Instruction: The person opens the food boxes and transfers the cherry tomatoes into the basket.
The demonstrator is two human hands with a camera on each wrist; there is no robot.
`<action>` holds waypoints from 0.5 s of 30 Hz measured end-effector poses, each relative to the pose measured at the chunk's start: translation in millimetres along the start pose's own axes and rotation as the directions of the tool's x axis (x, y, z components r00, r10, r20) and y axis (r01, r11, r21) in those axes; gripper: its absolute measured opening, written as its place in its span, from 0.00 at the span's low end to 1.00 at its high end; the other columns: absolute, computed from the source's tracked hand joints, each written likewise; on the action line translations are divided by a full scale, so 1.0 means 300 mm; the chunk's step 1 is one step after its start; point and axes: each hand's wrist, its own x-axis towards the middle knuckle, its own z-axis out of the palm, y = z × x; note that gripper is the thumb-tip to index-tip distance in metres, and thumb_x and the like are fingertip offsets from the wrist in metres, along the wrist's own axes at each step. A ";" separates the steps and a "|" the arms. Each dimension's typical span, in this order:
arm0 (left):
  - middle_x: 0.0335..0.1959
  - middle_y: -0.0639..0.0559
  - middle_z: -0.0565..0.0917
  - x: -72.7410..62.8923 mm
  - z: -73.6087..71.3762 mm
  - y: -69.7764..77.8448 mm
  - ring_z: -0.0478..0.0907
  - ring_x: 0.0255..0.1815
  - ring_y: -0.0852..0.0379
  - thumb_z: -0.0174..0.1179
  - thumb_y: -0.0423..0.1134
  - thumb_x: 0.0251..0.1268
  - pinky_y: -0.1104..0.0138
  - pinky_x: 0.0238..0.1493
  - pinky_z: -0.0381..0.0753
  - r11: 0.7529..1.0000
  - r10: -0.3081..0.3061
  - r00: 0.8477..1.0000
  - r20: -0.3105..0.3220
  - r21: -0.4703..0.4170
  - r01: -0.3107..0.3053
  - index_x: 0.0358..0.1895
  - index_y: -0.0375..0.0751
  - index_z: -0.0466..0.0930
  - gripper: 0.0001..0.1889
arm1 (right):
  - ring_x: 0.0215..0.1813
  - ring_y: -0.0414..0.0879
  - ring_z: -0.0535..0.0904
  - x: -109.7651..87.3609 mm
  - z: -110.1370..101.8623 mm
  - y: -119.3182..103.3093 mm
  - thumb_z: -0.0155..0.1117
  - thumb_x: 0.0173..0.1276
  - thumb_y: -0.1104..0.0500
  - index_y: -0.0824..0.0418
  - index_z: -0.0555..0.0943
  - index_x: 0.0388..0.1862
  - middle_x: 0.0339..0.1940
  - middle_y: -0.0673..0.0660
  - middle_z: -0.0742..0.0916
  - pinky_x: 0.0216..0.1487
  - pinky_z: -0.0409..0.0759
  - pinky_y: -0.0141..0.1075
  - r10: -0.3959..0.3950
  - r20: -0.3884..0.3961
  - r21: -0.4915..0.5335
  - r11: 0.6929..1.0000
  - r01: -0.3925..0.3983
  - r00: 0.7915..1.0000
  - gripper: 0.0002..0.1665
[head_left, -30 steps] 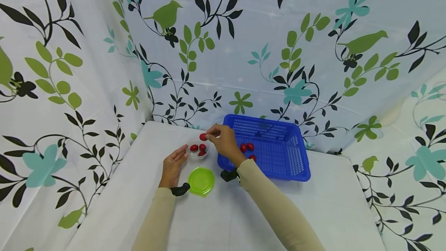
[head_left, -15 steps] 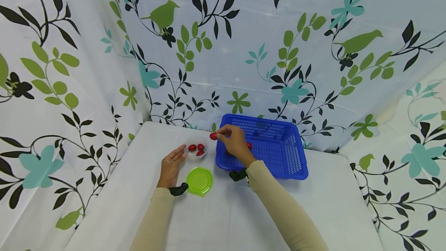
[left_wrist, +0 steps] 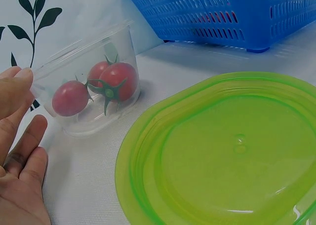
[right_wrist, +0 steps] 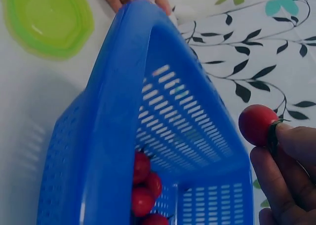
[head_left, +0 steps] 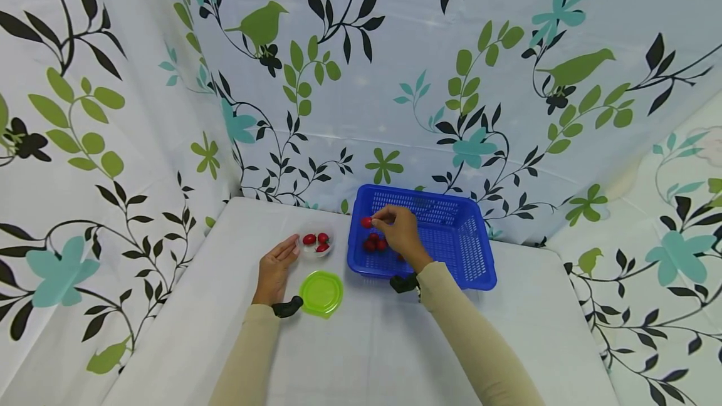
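White table (head_left: pixel 344 349) bears a basket (right_wrist: pixel 111 121) partly hiding tomatoes (right_wrist: pixel 143 201)

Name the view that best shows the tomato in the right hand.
The right wrist view: the held tomato is close up, green stem included, pinched by the right hand. The head view shows it small, against the blue basket; the left wrist view doesn't show it.
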 end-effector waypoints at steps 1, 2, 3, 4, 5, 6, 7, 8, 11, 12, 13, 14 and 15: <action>0.78 0.52 0.76 0.000 0.000 0.000 0.68 0.82 0.59 0.63 0.31 0.78 0.66 0.81 0.66 1.000 -0.002 1.000 -0.001 0.000 0.002 0.75 0.43 0.77 0.25 | 0.50 0.50 0.89 0.000 -0.007 0.008 0.74 0.72 0.60 0.57 0.90 0.42 0.45 0.54 0.93 0.57 0.89 0.47 0.015 0.001 0.005 1.000 -0.015 1.000 0.03; 0.78 0.52 0.76 -0.002 0.000 0.001 0.68 0.82 0.59 0.63 0.32 0.78 0.66 0.81 0.66 1.000 -0.003 1.000 -0.003 0.001 0.003 0.75 0.43 0.77 0.25 | 0.50 0.50 0.89 0.001 -0.013 0.015 0.74 0.72 0.60 0.57 0.90 0.42 0.46 0.55 0.93 0.57 0.89 0.46 0.029 0.005 0.009 1.000 -0.029 1.000 0.03; 0.78 0.52 0.76 -0.002 -0.001 0.001 0.68 0.82 0.59 0.63 0.32 0.78 0.66 0.82 0.66 1.000 -0.004 1.000 -0.003 0.001 0.004 0.75 0.44 0.77 0.25 | 0.50 0.50 0.89 0.001 -0.020 0.024 0.74 0.73 0.60 0.57 0.90 0.43 0.46 0.55 0.93 0.56 0.90 0.45 0.041 0.010 0.013 0.999 -0.042 0.999 0.03; 0.78 0.52 0.77 -0.003 0.000 0.001 0.68 0.82 0.60 0.63 0.32 0.78 0.66 0.82 0.66 1.000 -0.005 1.000 -0.006 0.000 0.005 0.74 0.44 0.77 0.25 | 0.49 0.50 0.89 0.001 -0.026 0.032 0.74 0.73 0.61 0.58 0.90 0.43 0.46 0.55 0.92 0.55 0.90 0.44 0.053 0.013 0.017 0.998 -0.053 0.999 0.03; 0.78 0.52 0.77 -0.003 0.000 0.000 0.69 0.82 0.60 0.63 0.32 0.78 0.66 0.82 0.66 1.000 -0.006 1.000 -0.009 0.000 0.006 0.74 0.44 0.78 0.24 | 0.49 0.50 0.88 0.000 -0.033 0.040 0.73 0.73 0.61 0.58 0.90 0.43 0.46 0.56 0.92 0.55 0.90 0.44 0.064 0.017 0.021 0.998 -0.064 0.998 0.03; 0.78 0.52 0.77 -0.003 -0.001 0.000 0.69 0.81 0.60 0.63 0.32 0.77 0.66 0.82 0.66 1.000 -0.006 1.000 -0.012 -0.004 0.006 0.74 0.44 0.78 0.24 | 0.48 0.50 0.88 0.000 -0.039 0.049 0.73 0.73 0.61 0.58 0.90 0.43 0.46 0.56 0.92 0.54 0.90 0.43 0.071 0.021 0.022 0.997 -0.072 0.997 0.03; 0.78 0.52 0.77 -0.003 -0.001 0.000 0.69 0.82 0.60 0.63 0.32 0.77 0.65 0.82 0.66 1.000 -0.005 1.000 -0.011 -0.001 0.005 0.74 0.44 0.78 0.24 | 0.48 0.50 0.88 0.001 -0.044 0.058 0.73 0.73 0.61 0.59 0.90 0.43 0.46 0.56 0.92 0.54 0.90 0.43 0.076 0.021 0.016 0.997 -0.077 0.997 0.03; 0.78 0.52 0.76 -0.003 -0.001 0.000 0.68 0.82 0.59 0.63 0.32 0.78 0.65 0.82 0.65 1.000 -0.004 1.000 -0.009 0.005 0.004 0.74 0.44 0.77 0.25 | 0.48 0.49 0.87 0.001 -0.050 0.067 0.73 0.73 0.61 0.58 0.90 0.43 0.45 0.56 0.92 0.54 0.89 0.43 0.081 0.021 0.008 0.997 -0.081 0.996 0.03; 0.78 0.52 0.77 -0.003 -0.002 -0.001 0.68 0.82 0.58 0.63 0.32 0.78 0.64 0.82 0.66 1.000 -0.004 1.000 -0.012 0.006 0.004 0.74 0.44 0.78 0.25 | 0.47 0.49 0.86 0.004 -0.067 0.094 0.74 0.73 0.61 0.57 0.91 0.42 0.45 0.55 0.92 0.52 0.87 0.41 0.088 0.015 -0.015 0.996 -0.088 0.996 0.03; 0.78 0.52 0.77 -0.002 -0.002 -0.001 0.68 0.82 0.58 0.63 0.32 0.78 0.64 0.82 0.66 1.000 -0.005 1.000 -0.011 0.005 0.005 0.74 0.44 0.78 0.25 | 0.46 0.48 0.85 0.004 -0.072 0.103 0.74 0.73 0.61 0.57 0.91 0.42 0.44 0.56 0.92 0.51 0.86 0.41 0.091 0.014 -0.018 0.996 -0.090 0.996 0.02; 0.78 0.52 0.76 -0.001 -0.002 -0.001 0.68 0.82 0.59 0.63 0.32 0.78 0.65 0.82 0.66 1.000 -0.007 1.000 -0.009 0.007 0.007 0.74 0.45 0.77 0.25 | 0.46 0.48 0.85 0.005 -0.077 0.111 0.74 0.73 0.61 0.57 0.91 0.42 0.44 0.55 0.92 0.50 0.86 0.41 0.094 0.013 -0.020 0.995 -0.094 0.995 0.02; 0.78 0.52 0.77 0.000 -0.002 -0.002 0.68 0.82 0.59 0.63 0.32 0.78 0.65 0.82 0.66 1.000 -0.008 1.000 -0.011 0.004 0.008 0.74 0.45 0.78 0.24 | 0.45 0.48 0.85 0.006 -0.082 0.119 0.74 0.73 0.61 0.57 0.91 0.42 0.44 0.55 0.92 0.49 0.86 0.40 0.100 0.012 -0.023 0.995 -0.099 0.995 0.02; 0.77 0.52 0.77 0.002 -0.002 -0.003 0.69 0.82 0.59 0.63 0.32 0.77 0.65 0.81 0.66 1.000 -0.009 1.000 -0.013 -0.002 0.009 0.74 0.44 0.78 0.24 | 0.45 0.48 0.85 0.008 -0.087 0.127 0.73 0.73 0.61 0.57 0.91 0.42 0.44 0.56 0.92 0.49 0.86 0.40 0.104 0.014 -0.024 0.994 -0.104 0.994 0.02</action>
